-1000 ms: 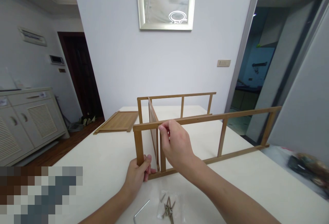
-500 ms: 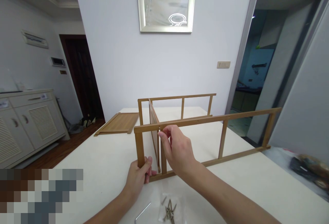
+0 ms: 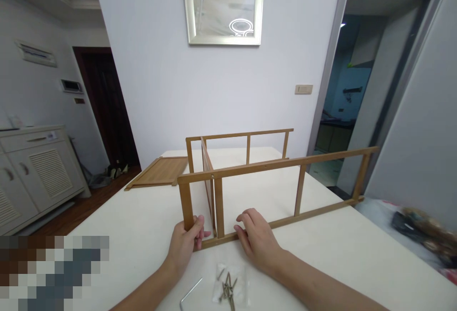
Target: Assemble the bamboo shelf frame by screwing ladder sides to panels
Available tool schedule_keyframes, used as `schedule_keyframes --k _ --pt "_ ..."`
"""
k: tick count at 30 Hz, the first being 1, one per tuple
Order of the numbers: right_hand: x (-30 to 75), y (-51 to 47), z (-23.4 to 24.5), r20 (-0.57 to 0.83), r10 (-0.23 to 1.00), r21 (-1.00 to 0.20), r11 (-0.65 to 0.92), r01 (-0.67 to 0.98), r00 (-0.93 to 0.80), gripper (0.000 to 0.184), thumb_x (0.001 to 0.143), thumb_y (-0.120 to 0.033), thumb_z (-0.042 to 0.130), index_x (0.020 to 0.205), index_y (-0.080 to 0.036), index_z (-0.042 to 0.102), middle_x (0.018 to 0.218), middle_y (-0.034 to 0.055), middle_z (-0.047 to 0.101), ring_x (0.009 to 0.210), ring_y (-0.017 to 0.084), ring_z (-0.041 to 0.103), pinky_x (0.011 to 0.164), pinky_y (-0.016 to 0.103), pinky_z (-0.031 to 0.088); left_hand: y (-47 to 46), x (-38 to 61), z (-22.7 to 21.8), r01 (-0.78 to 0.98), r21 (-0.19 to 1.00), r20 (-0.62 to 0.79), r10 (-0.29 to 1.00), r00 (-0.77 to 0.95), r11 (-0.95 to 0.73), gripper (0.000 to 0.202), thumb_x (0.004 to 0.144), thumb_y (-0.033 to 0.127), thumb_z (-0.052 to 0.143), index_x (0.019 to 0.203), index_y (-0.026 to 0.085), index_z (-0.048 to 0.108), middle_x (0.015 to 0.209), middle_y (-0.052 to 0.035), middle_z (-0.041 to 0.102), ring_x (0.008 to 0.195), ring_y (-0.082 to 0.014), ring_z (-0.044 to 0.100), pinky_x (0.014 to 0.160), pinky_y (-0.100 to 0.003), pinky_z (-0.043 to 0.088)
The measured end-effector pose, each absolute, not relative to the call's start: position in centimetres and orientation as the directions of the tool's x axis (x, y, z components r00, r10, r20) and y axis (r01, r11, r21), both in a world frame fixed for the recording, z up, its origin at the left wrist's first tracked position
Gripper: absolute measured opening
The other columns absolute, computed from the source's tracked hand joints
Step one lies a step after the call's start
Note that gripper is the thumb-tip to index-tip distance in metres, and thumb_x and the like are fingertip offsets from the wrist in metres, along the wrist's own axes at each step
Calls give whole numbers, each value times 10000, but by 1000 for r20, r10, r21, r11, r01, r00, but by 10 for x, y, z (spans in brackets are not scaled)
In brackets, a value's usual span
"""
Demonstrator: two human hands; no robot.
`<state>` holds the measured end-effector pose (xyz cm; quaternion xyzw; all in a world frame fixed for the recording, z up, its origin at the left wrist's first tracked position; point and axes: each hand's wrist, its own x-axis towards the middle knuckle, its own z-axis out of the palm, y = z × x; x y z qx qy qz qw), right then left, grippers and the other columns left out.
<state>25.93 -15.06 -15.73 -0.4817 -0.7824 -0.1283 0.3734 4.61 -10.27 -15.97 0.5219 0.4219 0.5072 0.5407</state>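
Note:
My left hand [image 3: 187,242] is closed around the end post of the near wooden side frame [image 3: 250,169], low down by its bottom rail. My right hand [image 3: 257,239] hovers by that bottom rail, fingers loosely bent, thumb apart, nothing visible in it. A small screw [image 3: 213,176] shows at the top rail, where the slatted wooden shelf [image 3: 207,170] meets the frame. That shelf spans to a far side frame [image 3: 249,149]. In front of my hands lie a clear bag with several screws [image 3: 228,289] and a bent hex key [image 3: 191,293].
A second wooden panel [image 3: 159,170] lies flat at the table's left back. The white table [image 3: 117,244] reaches to the wall, where a framed picture [image 3: 224,40] hangs. Bagged items [image 3: 421,235] sit beyond the right edge, near a doorway [image 3: 335,159].
My right hand has let go at the screw on the top rail and dropped to the bottom rail. The left hand keeps its hold. The view has shifted slightly.

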Motion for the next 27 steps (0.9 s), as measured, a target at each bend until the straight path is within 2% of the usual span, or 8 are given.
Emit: schedule_keyframes --k 7,13,20,27 --pt "260 -148 -160 582 759 -227 496 838 -292 103 901 -179 531 1001 -171 556 971 86 590 912 232 510 809 417 436 -103 46 -158 -101 992 92 986 140 -78 491 705 598 690 492 197 501 394 47 460 457 -140 531 829 -389 554" --pt "263 -145 -159 477 808 -284 515 809 -346 125 951 -189 485 953 -186 609 944 68 591 913 207 517 830 397 424 -103 46 -158 -109 990 99 986 134 -85 481 717 578 694 505 204 477 401 41 471 481 -141 526 805 -359 530" --pt "263 -144 -159 452 815 -265 511 818 -363 185 980 -216 463 898 -188 626 899 60 589 880 194 524 801 376 411 -102 46 -158 -130 989 81 988 133 -64 464 712 539 716 515 195 474 458 49 481 450 -111 478 729 -316 512" --pt "263 -143 -162 427 829 -264 498 826 -363 212 998 -253 446 914 -190 630 896 58 597 872 186 526 795 352 393 -102 46 -157 -86 993 89 988 123 -79 467 705 556 714 534 192 476 463 44 482 494 -134 528 669 -297 502"
